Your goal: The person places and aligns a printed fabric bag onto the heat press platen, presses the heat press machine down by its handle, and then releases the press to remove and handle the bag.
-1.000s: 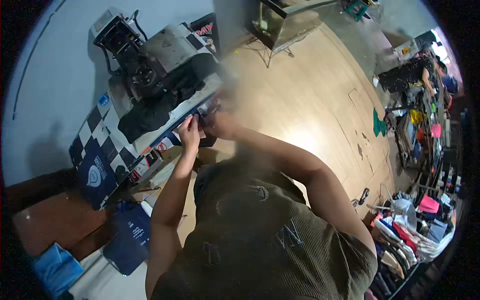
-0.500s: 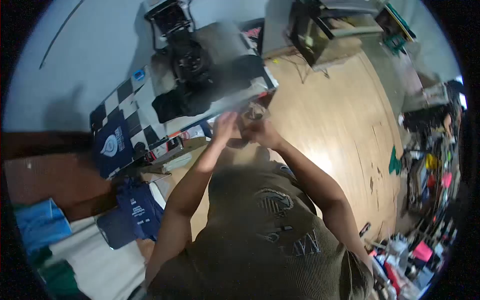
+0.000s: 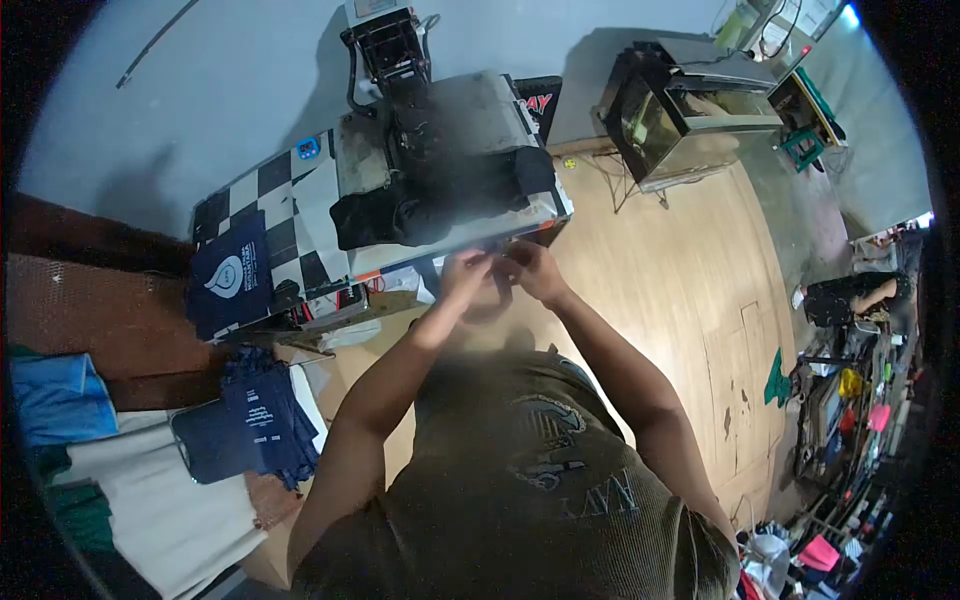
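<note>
My left hand (image 3: 466,280) and my right hand (image 3: 534,272) meet in front of my body, just off the table's front edge. Fingers of both are bent and pinched close together. A brownish curved loop (image 3: 489,311) hangs between and below them; its kind is blurred, and what the fingertips grip is partly hidden. Beyond the hands stands a heat press (image 3: 405,130) on the table. Black cloth (image 3: 440,205) lies across the front of the press.
The table's checkered top (image 3: 262,200) carries a navy cloth (image 3: 228,280) with a white print and a small blue device (image 3: 308,148). Folded navy garments (image 3: 250,425) and white cloth (image 3: 170,490) lie lower left. A glass tank (image 3: 705,135) stands back right. Another person (image 3: 865,298) is far right.
The view has shifted, so the table sits lower and further right. My hands have drawn slightly closer together, and the crumpled brown shape beyond them no longer shows.
</note>
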Demonstrator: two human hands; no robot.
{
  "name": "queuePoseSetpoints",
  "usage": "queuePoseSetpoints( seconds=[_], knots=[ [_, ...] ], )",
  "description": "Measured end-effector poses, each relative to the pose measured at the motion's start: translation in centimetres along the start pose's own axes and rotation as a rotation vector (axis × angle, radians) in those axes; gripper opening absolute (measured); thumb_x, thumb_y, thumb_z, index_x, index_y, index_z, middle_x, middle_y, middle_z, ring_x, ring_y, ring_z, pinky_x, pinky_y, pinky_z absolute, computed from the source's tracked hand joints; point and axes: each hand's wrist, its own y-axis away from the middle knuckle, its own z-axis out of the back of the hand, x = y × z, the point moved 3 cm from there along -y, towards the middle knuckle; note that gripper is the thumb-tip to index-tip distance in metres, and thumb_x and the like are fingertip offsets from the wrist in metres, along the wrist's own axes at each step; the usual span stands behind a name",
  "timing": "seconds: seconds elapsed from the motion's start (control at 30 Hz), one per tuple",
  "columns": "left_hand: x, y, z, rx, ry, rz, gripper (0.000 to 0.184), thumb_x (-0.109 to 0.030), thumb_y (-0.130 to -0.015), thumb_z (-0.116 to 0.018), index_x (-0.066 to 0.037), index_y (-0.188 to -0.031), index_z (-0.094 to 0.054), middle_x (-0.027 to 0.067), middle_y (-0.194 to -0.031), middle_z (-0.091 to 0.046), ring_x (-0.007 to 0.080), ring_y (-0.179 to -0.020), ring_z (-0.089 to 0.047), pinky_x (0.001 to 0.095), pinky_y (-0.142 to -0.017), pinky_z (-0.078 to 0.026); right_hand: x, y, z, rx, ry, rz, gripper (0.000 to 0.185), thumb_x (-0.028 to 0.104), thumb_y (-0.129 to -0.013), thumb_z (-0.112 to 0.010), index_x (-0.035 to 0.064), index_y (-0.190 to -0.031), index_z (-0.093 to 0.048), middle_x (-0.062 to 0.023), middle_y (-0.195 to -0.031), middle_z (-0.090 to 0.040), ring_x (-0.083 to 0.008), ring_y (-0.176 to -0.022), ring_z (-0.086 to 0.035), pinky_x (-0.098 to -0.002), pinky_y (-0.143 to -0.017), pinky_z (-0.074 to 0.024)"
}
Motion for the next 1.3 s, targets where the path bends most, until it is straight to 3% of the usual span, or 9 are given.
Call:
queuePoseSetpoints(
  seconds=[0.17, 0.27, 0.3, 0.43, 0.57, 0.63, 0.8, 1.0, 1.3],
  knots=[
    [-0.7, -0.2, 0.1, 0.023, 0.026, 0.089, 0.022, -0.022, -0.087, -0.083, -0.005, -0.085, -0.069, -0.0021, -0.075, -0.065, 0.0060, -0.064, -0.058, 0.0248, -0.059, -0.047, 0.7, 0.8, -1.0, 0.055, -0.428, -0.057, 0.028, 0.012, -0.087, -0.077, -0.0052, -0.108, -0.067, -0.0113, -0.092, -0.072, -0.0138, -0.080, -0.067, -0.0325, -0.067, -0.0549],
    [0.1, -0.6, 0.2, 0.031, -0.047, 0.103, 0.029, -0.028, -0.085, -0.085, -0.008, -0.080, -0.065, -0.0053, -0.072, -0.061, 0.0047, -0.062, -0.055, 0.0231, -0.057, -0.045, -0.6, 2.7, -0.7, 0.099, -0.148, -0.078, 0.028, 0.003, -0.085, -0.074, -0.0053, -0.110, -0.066, -0.0106, -0.091, -0.071, -0.0184, -0.083, -0.070, -0.0308, -0.072, -0.0566],
    [0.8, -0.6, 0.0, 0.026, -0.014, 0.094, 0.039, -0.036, -0.081, -0.086, -0.002, -0.096, -0.071, -0.0043, -0.076, -0.061, 0.0067, -0.062, -0.052, 0.0253, -0.055, -0.042, 0.2, 3.4, -0.5, 0.018, -0.032, 0.005, 0.026, -0.001, -0.083, -0.073, -0.0065, -0.107, -0.065, -0.0111, -0.086, -0.071, -0.0201, -0.080, -0.071, -0.0306, -0.072, -0.0566],
    [1.7, -0.5, -0.1, 0.009, 0.027, 0.109, 0.050, -0.036, -0.081, -0.086, 0.000, -0.109, -0.066, -0.0018, -0.086, -0.063, 0.0061, -0.074, -0.057, 0.0230, -0.060, -0.045, 1.3, 4.4, 0.3, 0.011, -0.224, -0.194, 0.027, 0.005, -0.084, -0.078, -0.0044, -0.106, -0.067, -0.0109, -0.096, -0.072, -0.0178, -0.088, -0.070, -0.0333, -0.072, -0.0592],
    [2.2, -0.4, -0.2, -0.012, 0.180, 0.138, 0.049, -0.037, -0.082, -0.086, 0.000, -0.109, -0.067, -0.0015, -0.088, -0.064, 0.0064, -0.073, -0.057, 0.0221, -0.059, -0.045, -0.3, 4.7, 1.0, 0.071, -0.490, -0.255, 0.025, 0.009, -0.087, -0.077, -0.0018, -0.108, -0.068, -0.0094, -0.100, -0.072, -0.0170, -0.090, -0.069, -0.0325, -0.073, -0.0583],
    [1.7, -0.2, -0.3, 0.003, 0.156, 0.131, 0.029, -0.028, -0.089, -0.081, -0.007, -0.078, -0.064, -0.0037, -0.073, -0.059, 0.0052, -0.064, -0.055, 0.0234, -0.058, -0.047, 0.0, 5.1, 0.8, 0.089, -0.504, -0.265, 0.025, 0.011, -0.088, -0.076, -0.0010, -0.109, -0.068, -0.0093, -0.102, -0.072, -0.0165, -0.091, -0.069, -0.0328, -0.074, -0.0576],
    [0.8, 0.1, -0.1, 0.026, 0.087, 0.137, 0.026, -0.028, -0.090, -0.080, -0.004, -0.086, -0.069, -0.0004, -0.079, -0.066, 0.0074, -0.067, -0.061, 0.0254, -0.061, -0.052, 1.0, 5.8, 0.7, 0.022, -0.127, -0.299, 0.023, 0.012, -0.093, -0.067, -0.0027, -0.111, -0.069, -0.0082, -0.105, -0.072, -0.0157, -0.103, -0.066, -0.0352, -0.093, -0.0499],
    [1.1, 0.1, -0.1, 0.045, 0.119, 0.114, 0.027, -0.026, -0.091, -0.079, 0.000, -0.097, -0.072, 0.0019, -0.087, -0.071, 0.0106, -0.074, -0.067, 0.0275, -0.067, -0.058, -0.6, 6.8, -0.2, 0.194, -0.060, -0.127, 0.033, 0.025, -0.093, -0.073, -0.0016, -0.113, -0.073, -0.0111, -0.105, -0.074, -0.0203, -0.099, -0.065, -0.0371, -0.092, -0.0492],
    [3.4, -0.4, -0.1, 0.029, 0.128, 0.139, 0.036, -0.033, -0.092, -0.076, 0.000, -0.106, -0.075, 0.0031, -0.091, -0.074, 0.0099, -0.078, -0.066, 0.0266, -0.068, -0.054, 1.2, 8.5, -0.4, 0.297, -0.199, -0.121, 0.020, 0.018, -0.095, -0.070, -0.0006, -0.099, -0.072, -0.0029, -0.083, -0.069, -0.0098, -0.079, -0.061, -0.0288, -0.072, -0.0487]
  ],
)
